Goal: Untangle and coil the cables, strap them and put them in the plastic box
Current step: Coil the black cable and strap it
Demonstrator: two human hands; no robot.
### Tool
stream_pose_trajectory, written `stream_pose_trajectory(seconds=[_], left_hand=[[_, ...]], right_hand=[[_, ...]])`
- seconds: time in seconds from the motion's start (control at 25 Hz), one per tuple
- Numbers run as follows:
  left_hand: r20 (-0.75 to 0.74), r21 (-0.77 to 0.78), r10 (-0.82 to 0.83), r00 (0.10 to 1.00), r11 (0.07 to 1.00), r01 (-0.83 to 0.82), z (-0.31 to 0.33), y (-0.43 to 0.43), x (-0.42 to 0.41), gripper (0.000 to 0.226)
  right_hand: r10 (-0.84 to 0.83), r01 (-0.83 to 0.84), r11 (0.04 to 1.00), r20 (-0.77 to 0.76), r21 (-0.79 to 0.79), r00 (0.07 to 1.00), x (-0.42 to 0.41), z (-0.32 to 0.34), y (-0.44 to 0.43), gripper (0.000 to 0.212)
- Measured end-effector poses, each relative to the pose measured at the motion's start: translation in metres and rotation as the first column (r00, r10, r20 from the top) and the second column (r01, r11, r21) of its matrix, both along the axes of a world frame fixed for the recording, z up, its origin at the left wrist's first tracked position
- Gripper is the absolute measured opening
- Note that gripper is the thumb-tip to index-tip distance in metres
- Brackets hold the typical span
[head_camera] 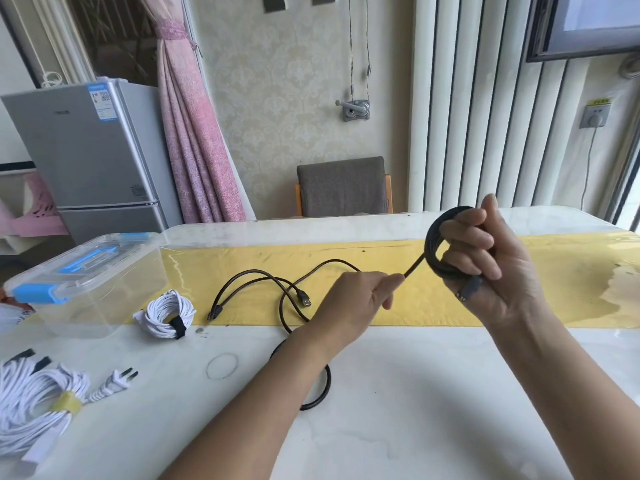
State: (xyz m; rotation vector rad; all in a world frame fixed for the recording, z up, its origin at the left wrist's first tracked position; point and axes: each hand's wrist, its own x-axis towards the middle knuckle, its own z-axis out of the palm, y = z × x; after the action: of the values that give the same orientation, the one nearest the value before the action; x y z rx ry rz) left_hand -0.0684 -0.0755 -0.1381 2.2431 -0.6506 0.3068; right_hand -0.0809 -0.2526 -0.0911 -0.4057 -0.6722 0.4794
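Black cable [432, 252] is only partly coiled. A few turns sit round the fingers of the right hand [485, 268], which grips them above the desk [433, 393]. The left hand [360, 299] pinches the straight piece just below this coil. The rest lies in loose open loops on the yellow runner [554, 282] and passes under the left forearm, so I judge the coiling about half done, with no strap on it yet.

Two white bundles are strapped, a small white coil [166, 311] with a black strap and a larger white bundle [31, 403] with a yellow band. Both lie outside the plastic box [86, 282], whose lid is on.

The pinched piece runs from lower left up to the right, and the coil stands almost upright. The USB plug [304, 299] lies flat, its metal tip pointing to the near right.
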Motion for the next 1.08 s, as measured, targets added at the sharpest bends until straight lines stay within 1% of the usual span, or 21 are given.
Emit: stream_pose_trajectory(seconds=[0.04,0.08,0.12,0.16,0.2,0.28,0.36,0.4,0.44,0.48,0.52,0.6,0.64,0.68,0.72,0.8,0.88,0.92,1.0,1.04,1.08], left_hand=[[0.013,0.016,-0.025,1.0,1.0,0.025,0.001,-0.004,-0.004,0.045],[0.023,0.034,-0.047,0.999,0.998,0.046,0.002,-0.009,-0.009,0.042],[0.024,0.057,-0.061,0.998,0.997,0.06,0.003,-0.013,-0.014,0.039],[0.019,0.09,-0.07,0.997,0.994,0.068,0.005,-0.017,-0.018,0.036],[0.012,0.133,-0.079,0.997,0.988,0.077,0.005,-0.02,-0.021,0.034],[0.002,0.222,-0.098,0.995,0.97,0.096,0.007,-0.024,-0.026,0.031],[0.034,0.298,-0.122,0.992,0.949,0.107,0.004,-0.026,-0.028,0.033],[0.078,0.332,-0.14,0.987,0.937,0.107,0.004,-0.027,-0.029,0.034],[0.14,0.352,-0.161,0.977,0.93,0.103,0.003,-0.027,-0.031,0.035],[0.227,0.351,-0.179,0.957,0.932,0.092,0.005,-0.027,-0.032,0.035],[0.331,0.328,-0.18,0.926,0.942,0.066,0.008,-0.024,-0.033,0.035],[0.493,0.219,-0.118,0.862,0.976,0.008,0.018,-0.014,-0.029,0.033],[0.524,0.14,-0.08,0.848,0.99,0.007,0.023,-0.007,-0.026,0.03],[0.53,0.062,-0.049,0.847,0.998,0.019,0.027,0.0,-0.024,0.027],[0.527,-0.005,-0.03,0.849,0.999,0.038,0.032,0.005,-0.023,0.026],[0.541,-0.106,-0.002,0.841,0.992,0.071,0.039,0.013,-0.022,0.028],[0.562,-0.193,0.034,0.826,0.977,0.091,0.044,0.018,-0.021,0.03],[0.558,-0.244,0.065,0.827,0.966,0.088,0.045,0.02,-0.02,0.032],[0.535,-0.336,0.146,0.832,0.941,0.05,0.047,0.027,-0.017,0.037],[0.528,-0.367,0.196,0.826,0.93,0.014,0.048,0.031,-0.015,0.039],[0.527,-0.387,0.247,0.813,0.922,-0.029,0.048,0.034,-0.013,0.041]], right_hand=[[-0.275,0.273,0.955,-0.005,-0.113,0.961,-0.003,0.003,-0.003,0.041],[-0.531,0.529,0.815,0.06,-0.235,0.845,-0.006,0.005,-0.005,0.038],[-0.687,0.693,0.648,0.153,-0.315,0.711,-0.008,0.006,-0.006,0.032],[-0.753,0.781,0.514,0.249,-0.355,0.609,-0.009,0.007,-0.007,0.028],[-0.773,0.83,0.405,0.341,-0.385,0.535,-0.01,0.006,-0.008,0.026],[-0.77,0.89,0.207,0.493,-0.407,0.405,-0.009,0.004,-0.009,0.023],[-0.717,0.928,0.005,0.645,-0.374,0.264,-0.007,0.001,-0.012,0.022],[-0.644,0.931,-0.113,0.74,-0.346,0.197,-0.007,-0.001,-0.013,0.021],[-0.548,0.924,-0.217,0.823,-0.314,0.151,-0.005,-0.002,-0.014,0.02],[-0.453,0.914,-0.292,0.882,-0.283,0.128,-0.005,-0.003,-0.015,0.018],[-0.368,0.902,-0.342,0.92,-0.265,0.131,-0.002,-0.005,-0.016,0.017],[-0.235,0.87,-0.408,0.953,-0.276,0.192,0.001,-0.009,-0.015,0.027],[-0.196,0.856,-0.417,0.95,-0.306,0.244,0.001,-0.01,-0.013,0.03],[-0.184,0.849,-0.394,0.935,-0.352,0.302,-0.002,-0.01,-0.009,0.029],[-0.192,0.846,-0.339,0.911,-0.41,0.365,-0.004,-0.01,-0.005,0.03],[-0.214,0.833,-0.197,0.852,-0.516,0.478,-0.01,-0.009,0.008,0.038],[-0.228,0.795,-0.056,0.783,-0.604,0.579,-0.015,-0.009,0.022,0.036],[-0.25,0.767,0.021,0.739,-0.641,0.625,-0.018,-0.01,0.029,0.041],[-0.273,0.701,0.177,0.65,-0.691,0.709,-0.022,-0.013,0.039,0.052],[-0.251,0.661,0.255,0.612,-0.705,0.75,-0.024,-0.014,0.041,0.055],[-0.188,0.613,0.329,0.587,-0.718,0.788,-0.025,-0.015,0.044,0.056]])
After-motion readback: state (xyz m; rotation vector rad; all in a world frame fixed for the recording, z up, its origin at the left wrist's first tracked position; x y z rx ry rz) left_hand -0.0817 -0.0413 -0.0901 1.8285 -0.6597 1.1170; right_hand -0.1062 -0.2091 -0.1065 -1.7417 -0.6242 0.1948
